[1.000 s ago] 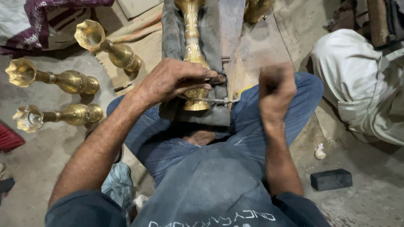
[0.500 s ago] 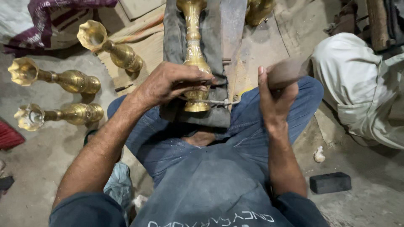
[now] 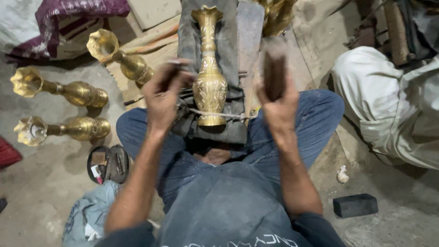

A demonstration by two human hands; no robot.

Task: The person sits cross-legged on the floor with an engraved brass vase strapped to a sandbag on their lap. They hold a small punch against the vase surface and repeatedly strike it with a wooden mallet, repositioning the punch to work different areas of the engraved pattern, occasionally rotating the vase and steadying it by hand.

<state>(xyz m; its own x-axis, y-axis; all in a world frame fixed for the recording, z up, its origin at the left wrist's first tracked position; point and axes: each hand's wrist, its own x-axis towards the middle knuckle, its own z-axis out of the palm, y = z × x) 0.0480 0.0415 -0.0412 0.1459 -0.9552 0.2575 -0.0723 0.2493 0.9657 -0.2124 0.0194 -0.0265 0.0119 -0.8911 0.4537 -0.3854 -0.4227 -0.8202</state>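
An engraved brass vase point(image 3: 210, 82) lies on a dark cloth-covered rest point(image 3: 228, 55) between my knees, neck pointing away, tied down near its base by a cord point(image 3: 228, 115). My left hand point(image 3: 163, 93) is raised just left of the vase and pinches a thin metal chisel point(image 3: 176, 64). My right hand point(image 3: 278, 103) is lifted to the right of the vase and grips a dark wooden mallet point(image 3: 274, 73), blurred by motion. Neither hand touches the vase.
Three more brass vases point(image 3: 125, 59) point(image 3: 68, 90) point(image 3: 68, 129) lie on the floor at left. A round black tin of small bits point(image 3: 101, 163) sits by my left knee. Another seated person's pale trousers point(image 3: 388, 105) fill the right. A black block point(image 3: 355, 205) lies at lower right.
My left hand lifted off the vase base and rose with the chisel. My right hand came up and nearer with the mallet. The vase is now uncovered.
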